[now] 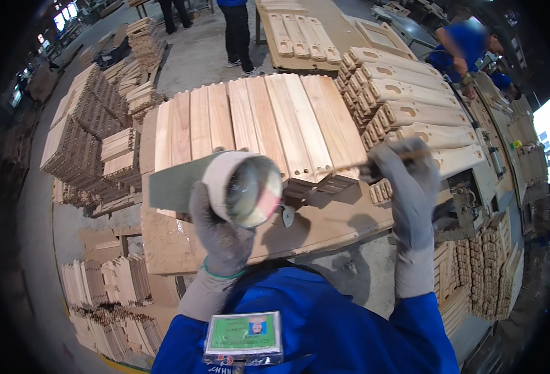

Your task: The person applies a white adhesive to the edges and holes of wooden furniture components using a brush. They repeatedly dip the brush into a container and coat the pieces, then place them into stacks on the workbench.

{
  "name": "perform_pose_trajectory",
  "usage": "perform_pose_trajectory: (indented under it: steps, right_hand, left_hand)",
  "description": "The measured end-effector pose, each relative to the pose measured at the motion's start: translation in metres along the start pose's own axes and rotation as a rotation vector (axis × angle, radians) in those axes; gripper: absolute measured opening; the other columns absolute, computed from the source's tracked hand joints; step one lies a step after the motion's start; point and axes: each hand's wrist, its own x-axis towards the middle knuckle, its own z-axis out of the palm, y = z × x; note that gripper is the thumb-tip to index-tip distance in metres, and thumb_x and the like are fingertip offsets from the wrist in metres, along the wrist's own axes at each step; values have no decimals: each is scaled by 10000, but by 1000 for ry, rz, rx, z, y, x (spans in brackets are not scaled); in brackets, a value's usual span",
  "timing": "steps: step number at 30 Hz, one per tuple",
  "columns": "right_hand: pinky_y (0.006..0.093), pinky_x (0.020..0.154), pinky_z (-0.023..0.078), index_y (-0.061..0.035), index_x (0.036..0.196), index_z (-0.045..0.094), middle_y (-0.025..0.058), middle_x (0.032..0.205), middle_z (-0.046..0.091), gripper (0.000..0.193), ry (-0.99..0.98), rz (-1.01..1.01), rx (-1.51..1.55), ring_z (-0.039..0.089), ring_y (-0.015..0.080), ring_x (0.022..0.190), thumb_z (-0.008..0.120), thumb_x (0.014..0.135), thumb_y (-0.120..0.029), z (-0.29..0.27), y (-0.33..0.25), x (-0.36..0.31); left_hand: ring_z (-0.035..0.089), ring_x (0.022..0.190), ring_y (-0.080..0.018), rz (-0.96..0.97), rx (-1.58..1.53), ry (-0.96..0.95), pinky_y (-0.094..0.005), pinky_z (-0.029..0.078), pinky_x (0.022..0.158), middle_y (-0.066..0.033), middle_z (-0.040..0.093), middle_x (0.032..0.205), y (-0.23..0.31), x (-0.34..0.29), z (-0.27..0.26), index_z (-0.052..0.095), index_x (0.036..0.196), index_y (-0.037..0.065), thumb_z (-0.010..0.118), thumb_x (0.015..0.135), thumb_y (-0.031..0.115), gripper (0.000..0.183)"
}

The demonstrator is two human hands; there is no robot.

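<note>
The left hand [220, 232], in a grey work glove, has its fingers wrapped around the side of a pale round can [241, 187], tipped so that its open mouth faces the camera and a glossy, wet-looking inside shows, cream with a reddish patch; it is held up just in front of the chest, over the near edge of the workbench [181, 246]. A flat grey-green board [175, 187] juts out to the left behind the can, though whether the hand grips it too cannot be told. The right hand [409, 181], also gloved, is closed in a fist around a thin wooden stick [343, 167] that points left toward the can and crosses the near end of a row of pale planks [262, 121] laid side by side on the bench. The can looks light and stiff but likely slick where wet, so the dry outer wall is the place to grip it, kept level enough not to spill; the stick seems light and rigid, best held near its far end as here. To the right lies a stack of shaped wooden slats [406, 103] with slots. A green-and-white rectangular badge [244, 336] in a clear sleeve hangs at the near chest on the blue jacket. Other people stand at the far side, well apart.
</note>
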Motion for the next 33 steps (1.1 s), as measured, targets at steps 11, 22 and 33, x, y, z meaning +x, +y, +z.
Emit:
perform_pose_trajectory:
  steps: [11, 22, 33]
  right_hand:
    - [324, 677, 567, -4, 994, 609, 206, 969, 649, 170, -511, -842, -221, 674, 280, 848, 622, 826, -21, -22, 14, -86]
    - [334, 685, 554, 31, 994, 604, 175, 894, 664, 392, -421, -552, -54, 678, 241, 773, 803, 669, -59, -52, 38, -98]
    - [231, 517, 458, 35, 811, 605, 57, 629, 587, 337, -124, -17, -283, 551, 83, 567, 707, 792, -285, -69, 53, 57]
  left_hand:
    - [423, 1258, -321, 73, 105, -51, -485, 352, 1064, -173, 380, 1384, -42, -7, 31, 306, 1386, 101, 484, 829, 539, 731]
    - [434, 1239, -349, 13, -339, -188, -518, 338, 1060, -221, 387, 1372, -65, -15, 31, 311, 1397, 107, 352, 885, 578, 697]
    - [456, 1225, -246, 120, 177, 178, -426, 382, 1040, -117, 498, 1296, -55, -20, 18, 439, 1318, 72, 351, 945, 454, 542]
